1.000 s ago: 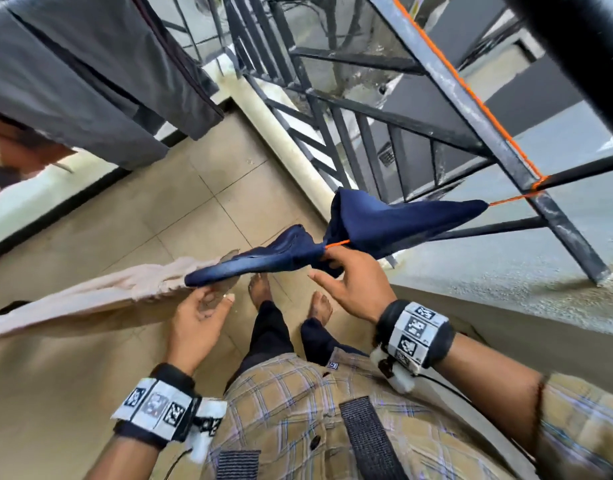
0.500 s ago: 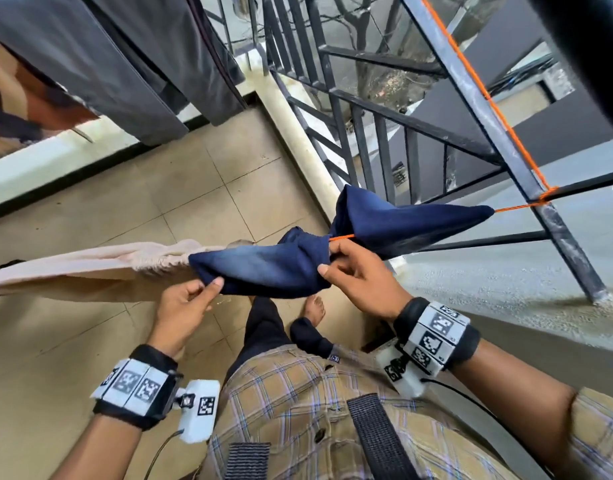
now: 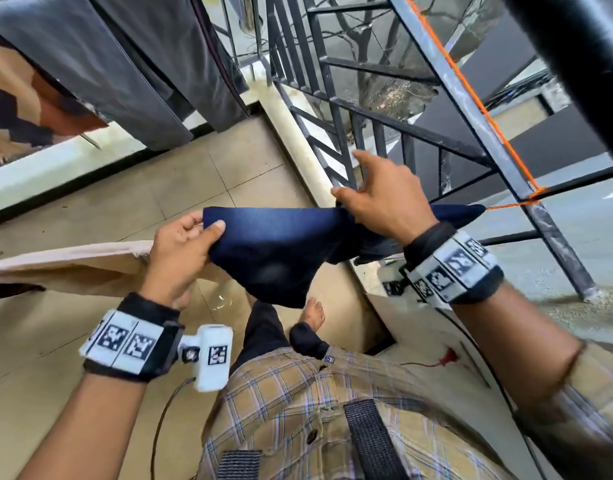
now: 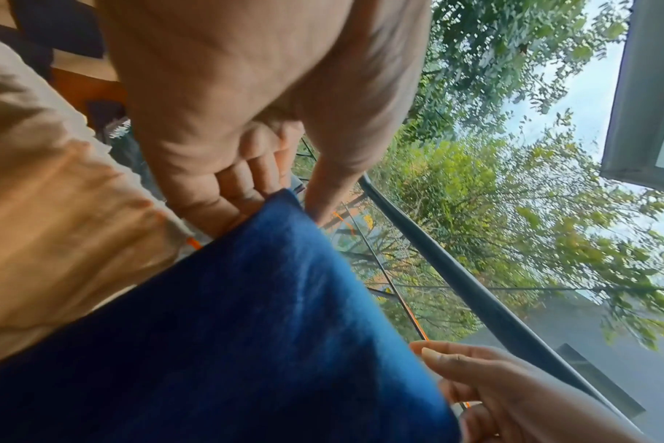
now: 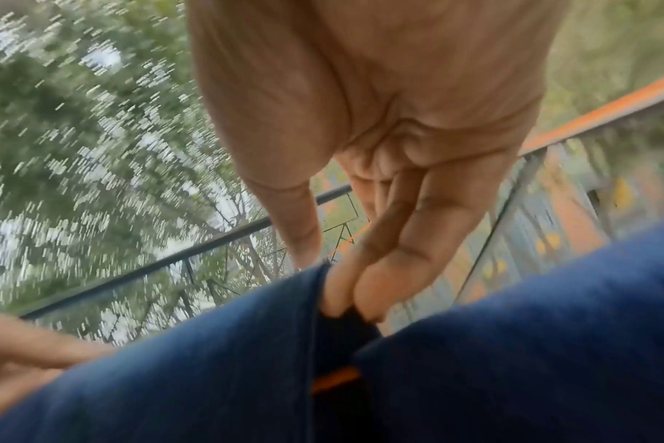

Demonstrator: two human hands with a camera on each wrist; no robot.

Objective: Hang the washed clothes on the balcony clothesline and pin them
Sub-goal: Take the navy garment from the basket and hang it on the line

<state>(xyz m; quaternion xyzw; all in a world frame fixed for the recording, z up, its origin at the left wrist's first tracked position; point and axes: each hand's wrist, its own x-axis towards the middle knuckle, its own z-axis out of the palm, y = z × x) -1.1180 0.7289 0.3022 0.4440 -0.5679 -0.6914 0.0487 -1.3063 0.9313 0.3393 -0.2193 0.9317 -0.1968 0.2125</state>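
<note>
Balcony floor [image 3: 131, 202]: beige tiles, bounded on the outer side by a dark metal railing [image 3: 336, 109] of bars and diagonals.

Dark grey garments [image 3: 100, 67] hang at upper left of the head view. A patterned brown-and-cream cloth [image 3: 17, 98] shows beside them at the far left edge.

Beige garment [image 3: 73, 265]: draped along the line at left, reaching up to the left hand. Left wrist view shows it directly beside the blue cloth.

Navy blue garment [image 3: 280, 244]: draped over the orange clothesline [image 3: 471, 95], stretched between both hands, lower fold sagging in the middle. Its right end [image 3: 467, 213] extends past the right wrist toward the point where the line is knotted to a railing post [image 3: 526, 199]. Line visible under the cloth in the right wrist view [image 5: 336, 379].

Left hand [image 3: 180, 251]: pinches the left corner of the navy garment, thumb on top, fingers curled beneath. Confirmed in the left wrist view [image 4: 247, 191].

Right hand [image 3: 381, 202]: thumb and lower fingers clamp the garment's upper edge near the line; index finger points out straight toward the railing. Right wrist view [image 5: 360, 269] shows fingertips pressed into the fold.

Both wrists carry bands with black-and-white markers; a white camera unit [image 3: 213, 358] is on the left one.

Person's bare foot [image 3: 312, 313] on the tiles below the garment; plaid shirt [image 3: 298, 410] at bottom.
</note>
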